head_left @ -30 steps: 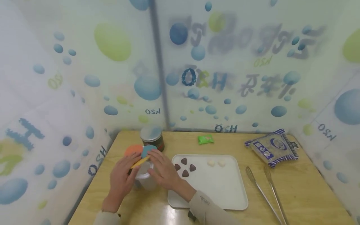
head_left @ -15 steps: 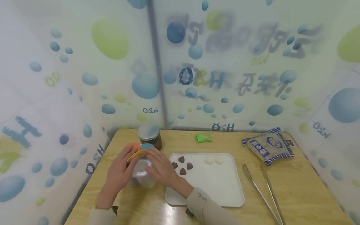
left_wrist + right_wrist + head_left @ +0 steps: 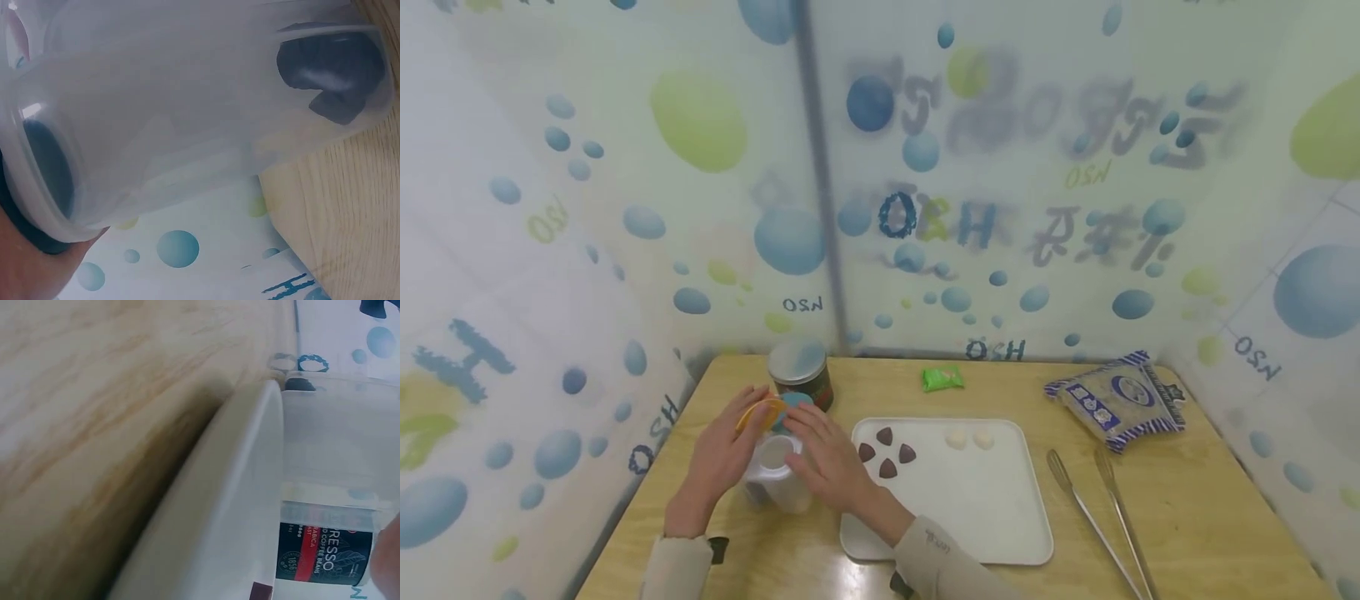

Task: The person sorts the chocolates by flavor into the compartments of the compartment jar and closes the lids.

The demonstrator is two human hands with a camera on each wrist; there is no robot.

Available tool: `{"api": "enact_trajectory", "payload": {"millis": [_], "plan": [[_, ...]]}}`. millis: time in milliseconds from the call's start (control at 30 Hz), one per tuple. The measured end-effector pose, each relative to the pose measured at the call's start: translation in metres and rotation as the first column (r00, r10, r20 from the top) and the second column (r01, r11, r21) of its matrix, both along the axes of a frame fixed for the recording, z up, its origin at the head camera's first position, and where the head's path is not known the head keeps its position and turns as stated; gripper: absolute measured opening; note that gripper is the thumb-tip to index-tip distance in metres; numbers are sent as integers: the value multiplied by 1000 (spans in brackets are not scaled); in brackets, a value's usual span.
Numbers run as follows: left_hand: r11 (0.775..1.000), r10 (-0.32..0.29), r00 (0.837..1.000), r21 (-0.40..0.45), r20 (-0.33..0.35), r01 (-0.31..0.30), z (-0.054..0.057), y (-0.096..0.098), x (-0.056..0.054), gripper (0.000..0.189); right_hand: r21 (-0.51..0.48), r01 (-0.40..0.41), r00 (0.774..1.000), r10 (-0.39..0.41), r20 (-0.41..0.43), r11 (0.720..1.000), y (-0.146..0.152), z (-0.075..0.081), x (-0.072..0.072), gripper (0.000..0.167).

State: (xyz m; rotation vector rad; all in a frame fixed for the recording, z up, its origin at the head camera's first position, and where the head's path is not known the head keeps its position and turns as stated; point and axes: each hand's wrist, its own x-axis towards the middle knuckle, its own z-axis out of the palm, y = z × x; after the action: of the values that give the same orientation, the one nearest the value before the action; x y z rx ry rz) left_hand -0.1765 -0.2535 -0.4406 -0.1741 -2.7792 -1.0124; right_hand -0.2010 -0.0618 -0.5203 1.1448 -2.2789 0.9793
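Note:
A translucent plastic jar point(image 3: 775, 483) stands on the table between both hands, its round mouth uncovered. In the left wrist view, dark lumps point(image 3: 334, 69) show at the jar's bottom end. My left hand point(image 3: 718, 458) pinches a thin, tilted orange-yellow disc point(image 3: 762, 414) above the far rim. A blue rounded piece point(image 3: 793, 407) shows just behind it. At the jar's mouth, the left wrist view has a teal rounded piece point(image 3: 50, 165). My right hand point(image 3: 831, 458) reaches in from the right, fingertips at the blue piece and thumb beside the rim; its grip is partly hidden.
A coffee tin point(image 3: 801, 373) stands behind the jar. A white tray point(image 3: 962, 508) holds several dark triangular pieces point(image 3: 886, 436) and two pale pieces point(image 3: 983, 439). Behind it lies a green packet point(image 3: 942, 378). At right are long metal tongs point(image 3: 1093, 521) and a blue-printed bag point(image 3: 1118, 398).
The orange-yellow disc has tilted up, going from edge-on over the mouth to showing more of its outline. More of the jar's mouth shows. The right hand has barely moved.

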Motion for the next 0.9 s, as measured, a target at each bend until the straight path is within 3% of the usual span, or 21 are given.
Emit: {"api": "enact_trajectory", "payload": {"millis": [300, 467, 567, 667, 900], "plan": [[999, 35, 999, 6, -12, -35, -2, 5, -2, 53, 115, 41, 998, -45, 36, 993, 21, 20, 12, 50], [999, 51, 999, 18, -12, -51, -3, 6, -1, 53, 46, 60, 983, -67, 168, 997, 65, 30, 26, 39], [998, 57, 998, 17, -5, -57, -3, 5, -1, 54, -17, 119, 963, -111, 247, 993, 100, 29, 34, 32], [998, 59, 998, 11, 8, -60, -2, 4, -1, 55, -40, 219, 941, -200, 271, 975, 138, 25, 42, 26], [998, 65, 997, -3, 36, -65, 0, 2, 0, 58, -23, 470, 855, -449, 258, 882, 218, 8, 69, 26]]}}
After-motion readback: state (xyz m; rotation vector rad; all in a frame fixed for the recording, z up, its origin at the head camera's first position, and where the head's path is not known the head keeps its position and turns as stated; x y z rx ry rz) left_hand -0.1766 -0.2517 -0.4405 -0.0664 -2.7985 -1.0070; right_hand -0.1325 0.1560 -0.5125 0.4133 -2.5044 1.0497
